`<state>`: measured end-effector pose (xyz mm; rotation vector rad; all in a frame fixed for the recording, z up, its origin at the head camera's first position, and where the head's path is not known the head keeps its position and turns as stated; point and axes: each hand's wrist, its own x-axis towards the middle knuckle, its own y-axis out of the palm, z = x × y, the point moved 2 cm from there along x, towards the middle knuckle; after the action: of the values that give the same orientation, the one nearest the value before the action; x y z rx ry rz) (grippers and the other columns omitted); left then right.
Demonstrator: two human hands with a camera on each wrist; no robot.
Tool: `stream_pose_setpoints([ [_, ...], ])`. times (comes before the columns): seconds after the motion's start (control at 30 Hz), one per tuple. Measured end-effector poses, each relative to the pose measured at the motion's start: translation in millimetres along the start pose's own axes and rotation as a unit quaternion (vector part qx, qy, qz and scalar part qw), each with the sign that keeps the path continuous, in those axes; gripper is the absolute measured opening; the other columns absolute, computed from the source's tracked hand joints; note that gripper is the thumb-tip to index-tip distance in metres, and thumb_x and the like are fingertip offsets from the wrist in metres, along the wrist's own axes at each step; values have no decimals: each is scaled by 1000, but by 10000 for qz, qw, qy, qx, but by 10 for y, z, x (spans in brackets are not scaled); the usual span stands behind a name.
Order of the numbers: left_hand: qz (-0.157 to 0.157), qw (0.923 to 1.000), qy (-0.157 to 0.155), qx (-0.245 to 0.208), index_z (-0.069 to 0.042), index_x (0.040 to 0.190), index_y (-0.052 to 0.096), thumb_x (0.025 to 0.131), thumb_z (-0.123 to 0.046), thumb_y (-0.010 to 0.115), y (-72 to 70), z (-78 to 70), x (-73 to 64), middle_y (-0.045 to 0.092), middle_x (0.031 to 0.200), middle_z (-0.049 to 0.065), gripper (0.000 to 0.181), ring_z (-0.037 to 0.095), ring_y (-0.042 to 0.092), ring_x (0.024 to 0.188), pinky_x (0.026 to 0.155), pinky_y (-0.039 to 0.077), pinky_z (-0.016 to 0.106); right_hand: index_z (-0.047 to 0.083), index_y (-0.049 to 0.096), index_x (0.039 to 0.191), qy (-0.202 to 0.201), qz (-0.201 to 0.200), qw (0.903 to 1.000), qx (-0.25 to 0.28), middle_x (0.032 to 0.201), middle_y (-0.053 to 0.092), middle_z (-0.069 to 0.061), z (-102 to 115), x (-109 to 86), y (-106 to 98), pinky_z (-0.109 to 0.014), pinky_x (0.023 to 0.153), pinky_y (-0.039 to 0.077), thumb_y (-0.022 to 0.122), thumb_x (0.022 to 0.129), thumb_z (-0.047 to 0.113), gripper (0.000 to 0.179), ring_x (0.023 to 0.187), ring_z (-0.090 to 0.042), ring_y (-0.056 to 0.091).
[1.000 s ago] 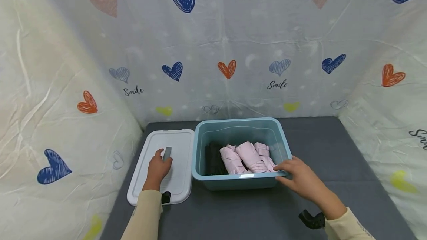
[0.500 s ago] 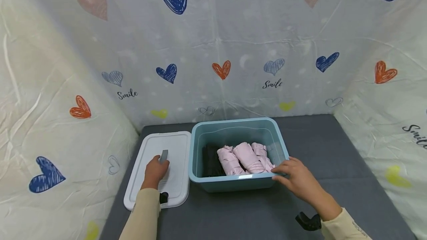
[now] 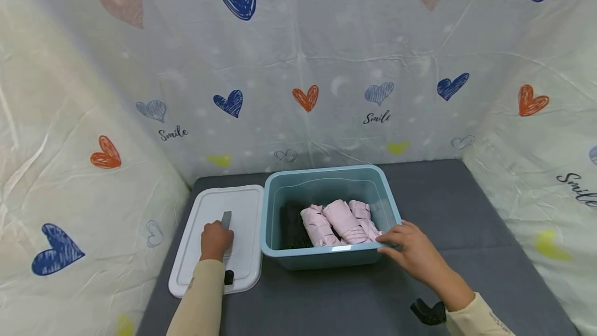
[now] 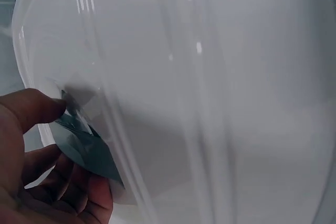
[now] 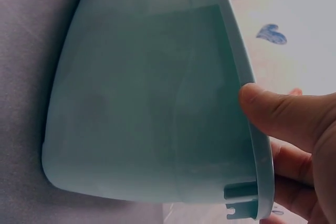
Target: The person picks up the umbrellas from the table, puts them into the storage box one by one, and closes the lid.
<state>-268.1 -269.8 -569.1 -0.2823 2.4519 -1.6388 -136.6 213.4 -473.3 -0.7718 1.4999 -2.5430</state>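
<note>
A white lid (image 3: 246, 204) lies on the table to the left of a blue-green plastic bin (image 3: 322, 262). On top of the lid is a grey-blue handle (image 3: 226, 217), and my left hand (image 3: 215, 242) grips it. In the left wrist view the thumb and curled fingers close round the handle (image 4: 89, 153). My right hand (image 3: 416, 254) pinches the bin's rim at its near right corner. The right wrist view has the thumb (image 5: 268, 109) on the rim's outer side, with the other fingers behind it. Several pink rolled cloth bundles (image 3: 343, 220) and a dark bundle (image 3: 295, 224) lie inside the bin.
Dark grey cloth covers the table (image 3: 434, 206). A pale sheet (image 3: 270, 61) printed with hearts hangs behind it and along both sides. The lid's right edge is close beside the bin's left side.
My left hand has closed from spread fingers into a grip on the lid's handle. The right hand keeps its hold on the rim. The head view has shifted slightly.
</note>
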Motion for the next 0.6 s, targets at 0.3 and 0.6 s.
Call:
stream_pose_setpoints([
  [0.3,9,9998,74,193,23,98,57,80,-10,53,-41,19,-9,56,91,36,38,46,59,81,76,46,55,18,77,96,-41,60,10000,23,88,68,10,7,-3,-4,-53,101,41,78,77,24,20,88,-14,63],
  [0.6,300,9985,151,430,19,97,59,81,-12,55,-203,42,18,59,91,32,35,39,58,82,77,47,52,20,77,95,-72,69,9999,33,88,68,11,-4,-3,-13,-53,102,41,79,76,22,20,86,-13,63],
])
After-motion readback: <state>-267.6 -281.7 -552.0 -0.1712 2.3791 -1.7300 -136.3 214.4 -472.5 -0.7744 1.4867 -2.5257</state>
